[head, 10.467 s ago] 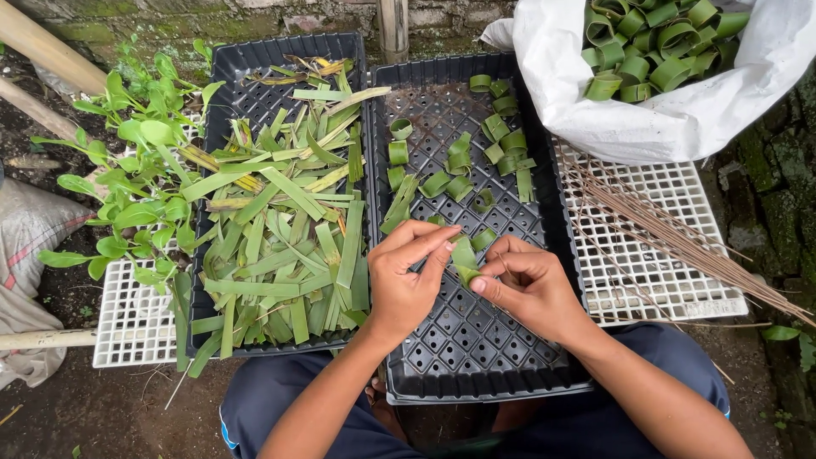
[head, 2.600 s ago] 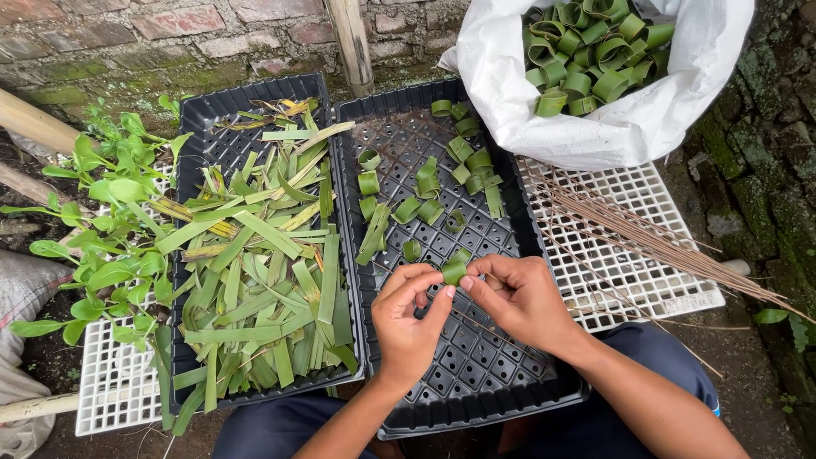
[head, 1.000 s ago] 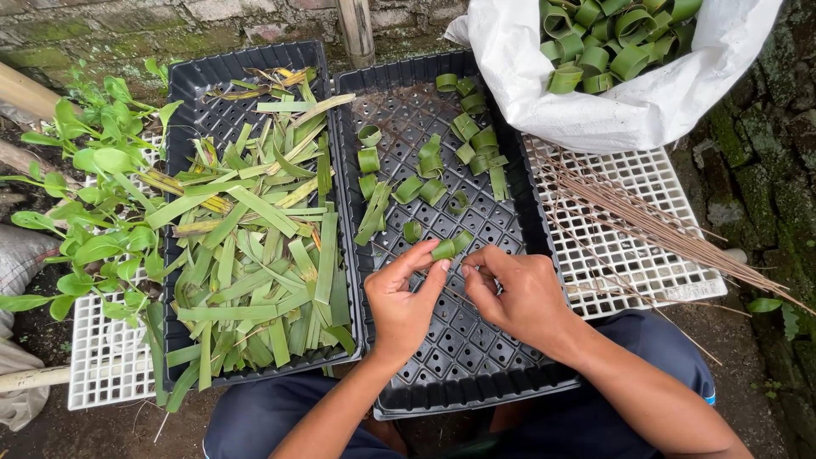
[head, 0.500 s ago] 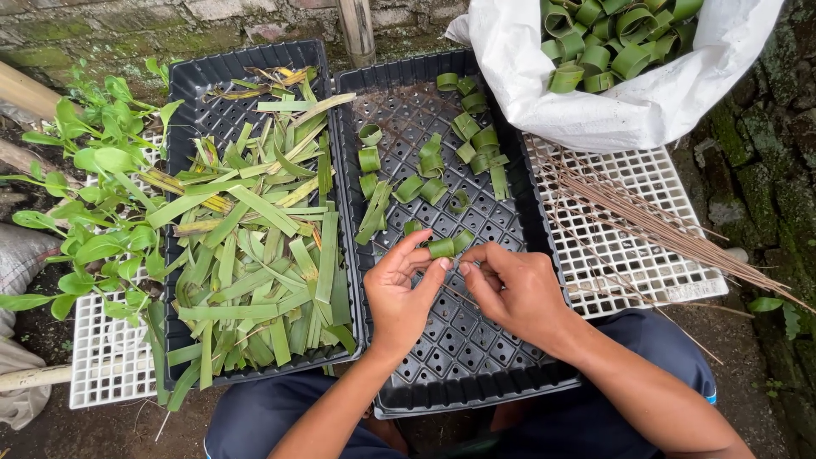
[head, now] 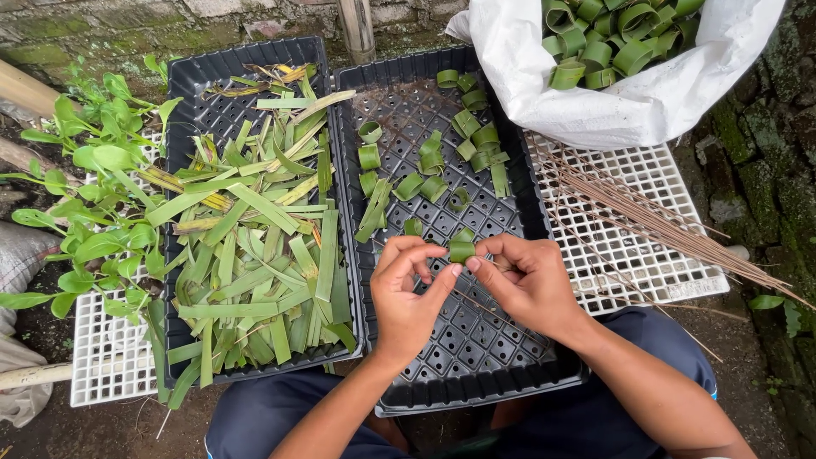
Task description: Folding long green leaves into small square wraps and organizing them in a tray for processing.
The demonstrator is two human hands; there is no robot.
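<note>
**Leaf ring pinched between both hands over the black tray**

The left hand (head: pixel 408 293) and the right hand (head: pixel 527 280) meet above the right-hand black tray (head: pixel 510 374), fingertips closed together on a small green leaf ring (head: pixel 461 249). Both hands are nearly shut, pinching the ring from either side. A thin stick (head: pixel 484 308) seems to run under the right hand, though whether it is gripped is hard to tell.

More finished rings (head: pixel 472 140) lie scattered at the far end of the same tray. The left tray (head: pixel 183 93) holds a heap of cut leaf strips (head: pixel 255 263). A white sack (head: pixel 629 93) of rings sits on a white grid (head: pixel 629 255), beside a bundle of thin sticks (head: pixel 663 225).

The curl looks springy; if either pinch loosens, the strip would likely uncoil. Pressing too hard could crease or split the leaf, and a slipped stick point could prick a fingertip.
</note>
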